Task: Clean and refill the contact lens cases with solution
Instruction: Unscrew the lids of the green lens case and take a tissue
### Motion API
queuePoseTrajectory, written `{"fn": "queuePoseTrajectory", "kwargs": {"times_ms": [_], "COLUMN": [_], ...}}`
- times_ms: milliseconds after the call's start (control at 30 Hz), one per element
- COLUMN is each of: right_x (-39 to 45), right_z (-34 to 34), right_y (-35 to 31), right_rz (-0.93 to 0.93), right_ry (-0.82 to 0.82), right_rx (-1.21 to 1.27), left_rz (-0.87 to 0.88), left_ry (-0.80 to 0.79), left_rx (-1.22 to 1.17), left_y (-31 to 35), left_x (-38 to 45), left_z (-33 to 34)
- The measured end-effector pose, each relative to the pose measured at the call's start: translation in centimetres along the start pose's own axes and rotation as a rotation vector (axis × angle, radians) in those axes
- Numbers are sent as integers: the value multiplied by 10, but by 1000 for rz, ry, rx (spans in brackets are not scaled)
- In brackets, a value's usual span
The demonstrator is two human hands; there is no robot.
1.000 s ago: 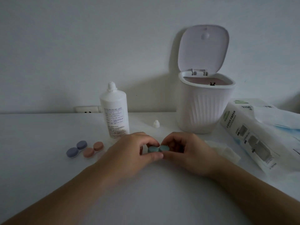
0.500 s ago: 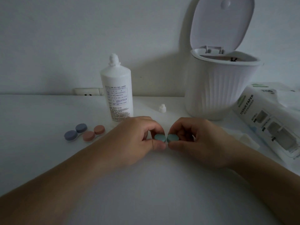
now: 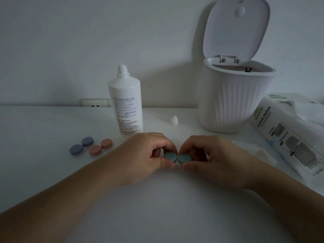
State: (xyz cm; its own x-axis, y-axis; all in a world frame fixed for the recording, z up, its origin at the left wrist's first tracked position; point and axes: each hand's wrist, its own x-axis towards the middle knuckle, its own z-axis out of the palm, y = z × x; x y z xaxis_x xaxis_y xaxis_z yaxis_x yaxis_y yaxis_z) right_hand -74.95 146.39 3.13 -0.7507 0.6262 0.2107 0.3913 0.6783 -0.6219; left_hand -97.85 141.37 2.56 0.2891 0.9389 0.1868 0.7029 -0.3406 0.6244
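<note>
Teal contact lens case (image 3: 177,157) with both caps on, held low over the white table (image 3: 43,172), directly in front of the solution bottle (image 3: 125,102). Left hand (image 3: 145,155) pinching the left cap between thumb and curled fingers; right hand (image 3: 210,158) pinching the right cap the same way, fingertips of the two hands nearly meeting at the middle of the case. Cannot tell whether the case touches the table surface.

Left of the bottle and a little nearer, a purple lens case (image 3: 81,146) and a pink lens case (image 3: 100,147), lying side by side and just touching, all caps closed. Bottle upright, nozzle bare; its small white cap (image 3: 174,120) standing apart to the right of the bottle. Further right of the bottle, a ribbed white desktop bin (image 3: 231,102), lid (image 3: 236,27) raised and leaning back toward the wall; inside only a pinkish liner edge and a small dark object visible, contents otherwise hidden. Beyond the bin, far right of the bottle, a tissue paper pack (image 3: 289,137) lying on its side, with a loose white tissue (image 3: 259,151) in front of it, close to the right wrist. Wall socket (image 3: 95,102) behind the bottle, on the left side, at the back edge of the table. Wide bare table surface in front of the bottle, under and between both forearms.
</note>
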Motion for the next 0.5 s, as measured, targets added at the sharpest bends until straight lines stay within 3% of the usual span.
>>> {"fn": "queuePoseTrajectory", "kwargs": {"times_ms": [200,367,500], "right_x": [-2,0,-1], "right_z": [-4,-5,-6], "right_y": [-1,-1,-1], "right_rz": [43,10,-14], "right_ry": [24,111,38], "right_rx": [56,-53,-80], "left_rz": [-23,-51,-57], "left_ry": [49,18,13], "left_rx": [9,-9,-21], "left_y": [-1,3,2], "left_x": [0,-1,0], "left_z": [0,5,6]}}
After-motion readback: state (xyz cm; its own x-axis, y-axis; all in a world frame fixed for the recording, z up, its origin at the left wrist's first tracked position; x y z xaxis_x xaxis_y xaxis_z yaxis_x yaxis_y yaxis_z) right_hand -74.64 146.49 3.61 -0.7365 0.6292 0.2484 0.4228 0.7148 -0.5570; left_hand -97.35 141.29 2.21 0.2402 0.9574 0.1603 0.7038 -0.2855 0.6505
